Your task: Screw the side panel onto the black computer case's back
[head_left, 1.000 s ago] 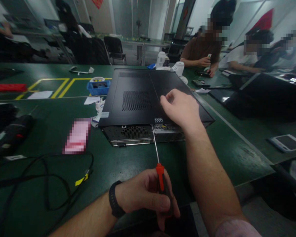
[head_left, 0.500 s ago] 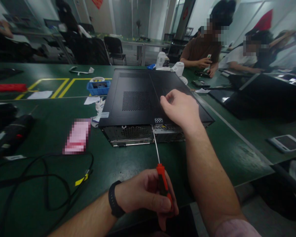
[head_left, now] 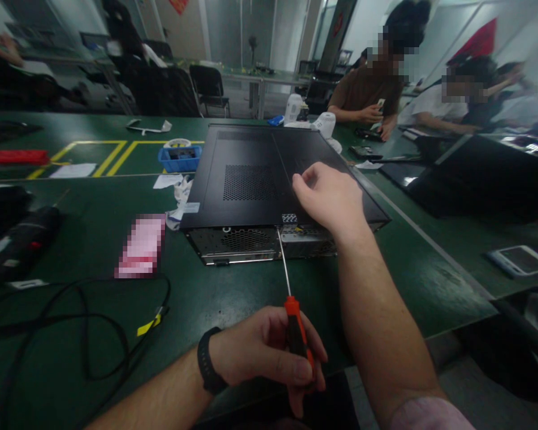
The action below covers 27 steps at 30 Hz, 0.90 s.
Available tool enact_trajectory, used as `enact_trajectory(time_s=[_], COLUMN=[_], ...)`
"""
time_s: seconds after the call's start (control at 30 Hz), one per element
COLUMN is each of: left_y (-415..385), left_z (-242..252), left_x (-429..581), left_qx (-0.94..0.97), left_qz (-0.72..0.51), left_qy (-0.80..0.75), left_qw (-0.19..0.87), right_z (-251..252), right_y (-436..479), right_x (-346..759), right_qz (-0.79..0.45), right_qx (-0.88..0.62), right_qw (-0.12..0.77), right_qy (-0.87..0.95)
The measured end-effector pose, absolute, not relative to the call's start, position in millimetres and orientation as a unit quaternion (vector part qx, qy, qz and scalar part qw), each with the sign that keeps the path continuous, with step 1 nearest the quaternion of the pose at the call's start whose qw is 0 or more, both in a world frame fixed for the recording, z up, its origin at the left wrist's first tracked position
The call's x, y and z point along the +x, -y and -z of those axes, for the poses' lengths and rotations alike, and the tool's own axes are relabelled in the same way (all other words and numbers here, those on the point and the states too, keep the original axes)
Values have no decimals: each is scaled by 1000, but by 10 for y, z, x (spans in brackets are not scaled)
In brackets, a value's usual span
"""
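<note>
A black computer case (head_left: 251, 146) lies flat on the green table, its metal back panel towards me. My left hand (head_left: 273, 358), with a black band at the wrist, is closed on the orange and black handle of a screwdriver (head_left: 298, 331). The shaft points away from me and its tip meets the upper edge of the back panel, near the middle. My right hand (head_left: 327, 194) rests on the right part of the case top, fingers curled in; whether they hold anything is hidden.
Left of the case are a blue bin (head_left: 179, 159), a pink item (head_left: 142, 245) and black cables (head_left: 83, 334). A tablet-like device (head_left: 522, 261) and a dark panel (head_left: 470, 173) lie to the right. Several people sit further back.
The fingers of my left hand have shifted slightly around the screwdriver handle. My right hand and the case look the same.
</note>
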<state>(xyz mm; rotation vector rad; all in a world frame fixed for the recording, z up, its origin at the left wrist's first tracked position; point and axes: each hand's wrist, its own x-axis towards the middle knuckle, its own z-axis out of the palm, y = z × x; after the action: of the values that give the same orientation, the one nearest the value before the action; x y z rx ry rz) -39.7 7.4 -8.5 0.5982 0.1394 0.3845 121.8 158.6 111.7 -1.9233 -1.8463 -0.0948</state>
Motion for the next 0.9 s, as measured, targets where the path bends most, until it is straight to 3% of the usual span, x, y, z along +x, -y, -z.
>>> enact_trajectory(time_s=[0.9], left_y=[-60], left_z=[81], left_x=[-392], left_qx=[305], left_qz=[-191], left_qy=[-73], left_qw=[930], right_z=[-1149], right_y=[-1570], right_x=[1207], right_qz=[28], right_qx=[-704], right_qw=[229], right_qy=[672])
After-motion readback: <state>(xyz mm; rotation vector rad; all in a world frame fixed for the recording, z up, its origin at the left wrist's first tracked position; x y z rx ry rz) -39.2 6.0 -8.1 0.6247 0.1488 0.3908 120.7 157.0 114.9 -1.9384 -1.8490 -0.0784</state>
